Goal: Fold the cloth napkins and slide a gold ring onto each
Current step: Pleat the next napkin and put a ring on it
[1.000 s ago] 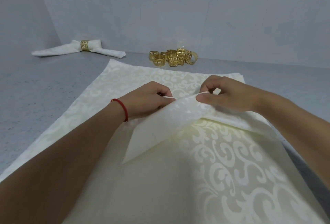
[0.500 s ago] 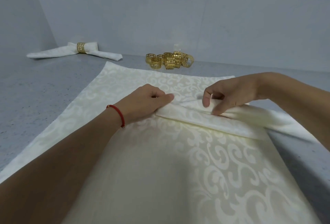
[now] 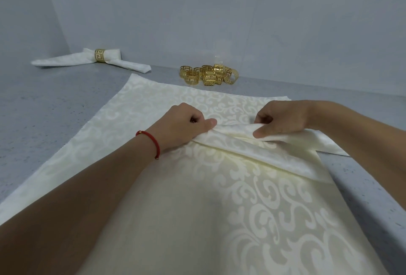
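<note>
**Napkin in fold: pleat gathered, ring not yet fetched**

Item 1, at the grip: my left hand and right hand each pinch the folded band of the cream napkin, thumbs on top, fingers curled under. A second ago the lifted flap stood up as a loose triangle; half a second ago it lay flat as a strip. Now the strip is bunched higher between the hands — I judge the next pleat is being taken.

Item 2, nearer than the grip: the unfolded rest of the napkin, flat on the grey counter.

Item 3, beyond the grip: the pile of gold rings, untouched and well apart.

Item 4, beyond and left: one finished napkin wearing its ring — one done, this one mid-fold.
</note>
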Available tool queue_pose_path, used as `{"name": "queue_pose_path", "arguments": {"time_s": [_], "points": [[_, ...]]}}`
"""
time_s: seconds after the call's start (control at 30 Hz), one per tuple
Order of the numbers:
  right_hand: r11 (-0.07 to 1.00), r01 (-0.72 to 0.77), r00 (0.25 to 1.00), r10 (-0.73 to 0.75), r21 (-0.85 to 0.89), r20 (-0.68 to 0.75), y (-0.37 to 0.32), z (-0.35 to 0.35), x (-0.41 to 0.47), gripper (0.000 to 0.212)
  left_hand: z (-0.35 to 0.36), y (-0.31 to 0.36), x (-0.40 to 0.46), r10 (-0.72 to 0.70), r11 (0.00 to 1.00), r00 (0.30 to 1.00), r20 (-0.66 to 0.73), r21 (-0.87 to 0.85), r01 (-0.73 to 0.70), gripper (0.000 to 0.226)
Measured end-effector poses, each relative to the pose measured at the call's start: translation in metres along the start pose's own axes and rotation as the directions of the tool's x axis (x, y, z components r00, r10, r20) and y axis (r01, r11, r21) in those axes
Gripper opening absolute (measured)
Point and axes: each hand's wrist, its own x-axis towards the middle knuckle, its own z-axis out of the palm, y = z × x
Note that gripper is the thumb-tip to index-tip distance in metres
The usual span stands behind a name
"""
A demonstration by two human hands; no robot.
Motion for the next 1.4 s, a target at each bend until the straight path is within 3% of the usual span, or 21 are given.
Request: {"name": "queue_pose_path", "arguments": {"time_s": [0.2, 0.3, 0.4, 0.5, 0.63, 0.7, 0.77, 0.87, 1.03, 1.13, 1.4], "points": [[1.000, -0.007, 0.998, 0.008, 0.011, -0.062, 0.003, -0.005, -0.004, 0.021, 0.009, 0.002, 0.001, 0.037, 0.999, 0.989, -0.141, 0.037, -0.032, 0.058], [0.992, 0.091, 0.995, -0.086, 0.084, -0.059, 0.010, -0.009, -0.010, 0.020, 0.014, 0.002, 0.004, 0.074, 0.994, 0.981, -0.178, 0.089, -0.059, 0.059], [0.977, 0.205, 0.973, -0.210, -0.057, -0.094, 0.004, -0.008, -0.015, 0.009, 0.017, 0.004, 0.006, 0.099, 0.988, 0.977, -0.186, 0.136, -0.075, 0.056], [0.978, 0.173, 0.981, -0.181, -0.117, -0.067, -0.009, -0.010, -0.018, 0.023, 0.017, 0.002, 0.006, 0.109, 0.986, 0.974, -0.198, 0.145, -0.081, 0.054], [0.982, 0.117, 0.990, -0.128, 0.151, 0.064, -0.021, -0.027, -0.022, 0.044, 0.017, 0.001, 0.006, 0.118, 0.986, 0.972, -0.203, 0.142, -0.090, 0.056], [0.974, 0.147, 0.975, -0.172, 0.171, 0.142, -0.022, -0.037, -0.025, 0.045, 0.018, 0.001, 0.006, 0.118, 0.987, 0.972, -0.204, 0.130, -0.092, 0.056], [0.965, 0.183, 0.958, -0.218, 0.190, 0.188, -0.021, -0.039, -0.027, 0.035, 0.019, -0.001, 0.006, 0.114, 0.989, 0.973, -0.202, 0.120, -0.091, 0.056], [0.967, 0.204, 0.968, -0.223, 0.154, 0.116, -0.021, -0.033, -0.022, 0.011, 0.017, -0.001, 0.007, 0.113, 0.989, 0.975, -0.193, 0.120, -0.091, 0.054], [0.972, 0.236, 0.969, -0.235, 0.004, -0.075, -0.030, -0.014, -0.007, 0.034, 0.006, 0.001, 0.014, 0.020, 0.997, 0.998, -0.064, 0.070, -0.016, 0.057], [0.969, 0.245, 0.964, -0.243, 0.008, -0.112, -0.030, -0.005, -0.002, 0.035, -0.007, 0.001, 0.017, -0.035, 0.999, 0.996, 0.080, 0.011, 0.034, 0.062], [0.926, 0.367, 0.905, -0.335, 0.086, -0.263, -0.029, 0.014, 0.009, 0.024, -0.032, 0.008, 0.028, -0.073, 0.989, 0.932, 0.354, 0.144, 0.023, 0.060]]}}
